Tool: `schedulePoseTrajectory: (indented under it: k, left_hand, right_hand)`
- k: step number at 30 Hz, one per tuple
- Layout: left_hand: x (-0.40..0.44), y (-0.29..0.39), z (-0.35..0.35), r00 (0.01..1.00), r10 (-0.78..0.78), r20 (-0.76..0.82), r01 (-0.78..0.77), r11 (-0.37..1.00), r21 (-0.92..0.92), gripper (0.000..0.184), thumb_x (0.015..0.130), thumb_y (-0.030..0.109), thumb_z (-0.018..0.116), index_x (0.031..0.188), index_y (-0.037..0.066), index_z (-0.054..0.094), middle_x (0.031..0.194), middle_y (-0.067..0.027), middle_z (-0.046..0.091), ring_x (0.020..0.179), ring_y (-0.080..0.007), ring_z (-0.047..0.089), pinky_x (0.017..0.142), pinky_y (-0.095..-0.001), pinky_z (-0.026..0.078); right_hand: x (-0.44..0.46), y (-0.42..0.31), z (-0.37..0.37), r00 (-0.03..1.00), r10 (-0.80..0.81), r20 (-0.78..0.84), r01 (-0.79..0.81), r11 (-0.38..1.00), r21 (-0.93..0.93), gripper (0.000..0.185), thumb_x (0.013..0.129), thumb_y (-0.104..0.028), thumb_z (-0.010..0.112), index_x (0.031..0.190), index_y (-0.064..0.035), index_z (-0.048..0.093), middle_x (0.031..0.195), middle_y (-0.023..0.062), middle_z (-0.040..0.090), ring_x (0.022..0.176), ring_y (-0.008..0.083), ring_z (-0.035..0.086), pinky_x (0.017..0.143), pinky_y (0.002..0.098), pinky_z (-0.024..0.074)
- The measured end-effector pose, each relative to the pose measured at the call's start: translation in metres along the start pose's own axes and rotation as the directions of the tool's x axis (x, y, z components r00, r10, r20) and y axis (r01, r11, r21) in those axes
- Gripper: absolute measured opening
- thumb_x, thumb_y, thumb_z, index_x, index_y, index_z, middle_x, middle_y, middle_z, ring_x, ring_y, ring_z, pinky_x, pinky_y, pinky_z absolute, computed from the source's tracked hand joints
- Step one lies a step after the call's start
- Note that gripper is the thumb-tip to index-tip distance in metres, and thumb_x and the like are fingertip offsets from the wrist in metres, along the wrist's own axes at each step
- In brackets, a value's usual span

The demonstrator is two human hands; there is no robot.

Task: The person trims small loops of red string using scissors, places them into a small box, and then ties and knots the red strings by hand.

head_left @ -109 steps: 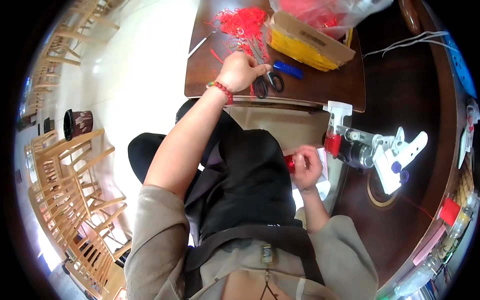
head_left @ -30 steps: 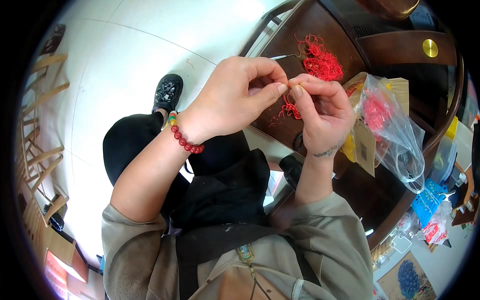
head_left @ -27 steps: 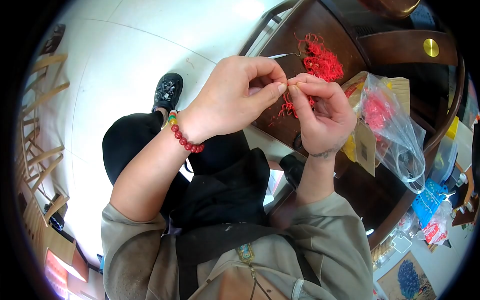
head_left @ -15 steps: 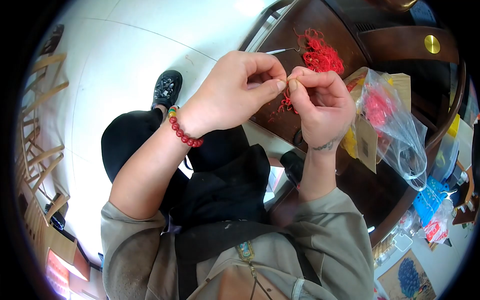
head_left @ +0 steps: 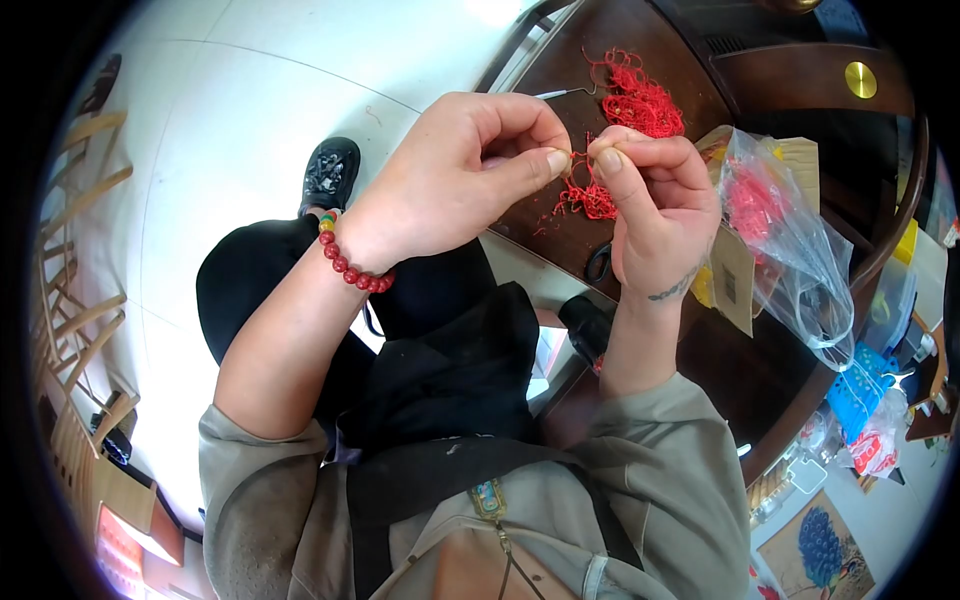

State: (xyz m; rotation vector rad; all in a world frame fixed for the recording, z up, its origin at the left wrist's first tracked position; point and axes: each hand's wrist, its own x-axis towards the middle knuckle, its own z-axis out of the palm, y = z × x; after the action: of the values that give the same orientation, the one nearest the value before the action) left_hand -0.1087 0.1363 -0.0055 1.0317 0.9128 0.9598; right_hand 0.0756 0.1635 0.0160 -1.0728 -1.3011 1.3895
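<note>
A thin red cord [head_left: 579,155] runs between my two hands above the dark wooden surface. The thumb and forefinger of my left hand [head_left: 450,175] pinch one part of it. To the right, my right hand [head_left: 655,205] is closed in a pinch on the cord too; the fingertips partly cover it. A small bunch of red cord [head_left: 590,203] lies below the fingers. Behind the hands is a larger tangled heap of red cords [head_left: 640,100]. Left of that heap lies a thin tool with a hooked metal tip [head_left: 570,93].
A clear plastic bag [head_left: 790,240] with something red inside lies on cardboard [head_left: 733,285] to the right. A black loop, perhaps a scissors handle [head_left: 598,264], sits near the edge of the dark wooden surface [head_left: 690,60]. Wooden chair parts [head_left: 85,230] stand far left.
My hands have moved slightly apart, and a short stretch of red cord now shows between the fingertips. My right hand has shifted a little to the right.
</note>
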Motion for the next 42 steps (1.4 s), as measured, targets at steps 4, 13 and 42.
schedulePoseTrajectory:
  k: [4, 13, 42]
  left_hand:
    - [-0.001, 0.0, 0.0, 1.0, 0.017, -0.012, -0.017, 1.0, 0.001, 0.013, 0.093, 0.014, 0.059, 0.092, 0.0, 0.059, 0.083, 0.0043, 0.056, 0.079, -0.0022, 0.05, 0.072, -0.0196, 0.043]
    - [-0.006, 0.0, 0.0, 1.0, 0.015, -0.007, -0.015, 1.0, -0.003, 0.013, 0.093, 0.013, 0.059, 0.092, 0.0, 0.06, 0.081, 0.0044, 0.055, 0.077, -0.0019, 0.049, 0.069, -0.019, 0.042]
    - [-0.005, -0.005, 0.0, 0.999, -0.019, 0.035, 0.024, 0.988, -0.152, 0.013, 0.093, 0.014, 0.059, 0.092, 0.001, 0.061, 0.08, 0.0038, 0.056, 0.073, -0.0037, 0.049, 0.068, -0.0189, 0.042]
  right_hand:
    - [-0.001, -0.002, 0.003, 0.995, -0.093, 0.034, 0.096, 0.991, -0.089, 0.012, 0.079, 0.009, 0.066, 0.086, 0.002, 0.058, 0.091, 0.0124, 0.067, 0.08, 0.012, 0.062, 0.07, 0.022, 0.0498]
    - [-0.001, 0.006, 0.005, 0.948, -0.304, 0.089, 0.316, 0.886, -0.34, 0.014, 0.077, 0.012, 0.066, 0.085, 0.0031, 0.058, 0.09, 0.0138, 0.067, 0.082, 0.0145, 0.063, 0.071, 0.0238, 0.0503]
    - [0.001, -0.001, 0.007, 0.947, -0.262, 0.186, 0.306, 0.911, -0.277, 0.017, 0.073, 0.014, 0.066, 0.083, 0.0027, 0.06, 0.084, 0.0112, 0.066, 0.077, 0.0162, 0.063, 0.068, 0.0252, 0.0504]
